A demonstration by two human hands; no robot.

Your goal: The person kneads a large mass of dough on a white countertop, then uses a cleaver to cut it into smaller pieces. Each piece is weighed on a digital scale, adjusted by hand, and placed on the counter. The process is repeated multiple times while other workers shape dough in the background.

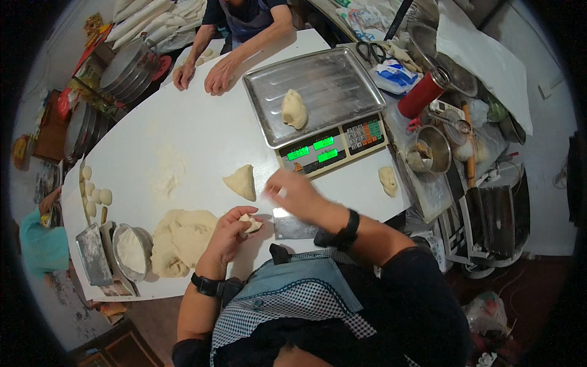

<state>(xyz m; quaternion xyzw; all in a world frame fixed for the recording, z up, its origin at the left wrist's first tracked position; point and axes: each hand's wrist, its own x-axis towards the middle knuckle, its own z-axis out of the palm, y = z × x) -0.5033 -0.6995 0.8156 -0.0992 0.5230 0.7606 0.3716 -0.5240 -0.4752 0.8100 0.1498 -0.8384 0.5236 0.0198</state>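
Observation:
My left hand (233,231) holds a small piece of dough (251,223) between thumb and fingers. Blurred by motion, my right hand (293,192) hovers over the table just below the digital scale (332,153); whether it holds anything is unclear. A dough lump (294,109) rests on the scale's metal tray. Left of my right hand lies a triangular dough piece (241,182), and a metal dough scraper (293,225) lies partly under my right forearm. The large dough mass (185,238) sits left of my left hand. Another small dough piece (388,181) is at the table's right side.
A bowl of flour (131,251) and a metal container (94,254) stand at the left, near small dough balls (105,197). Across the white table (202,124), a co-worker's hands (218,78) rest at its edge. A red thermos (424,91) and metal pot (429,149) are right.

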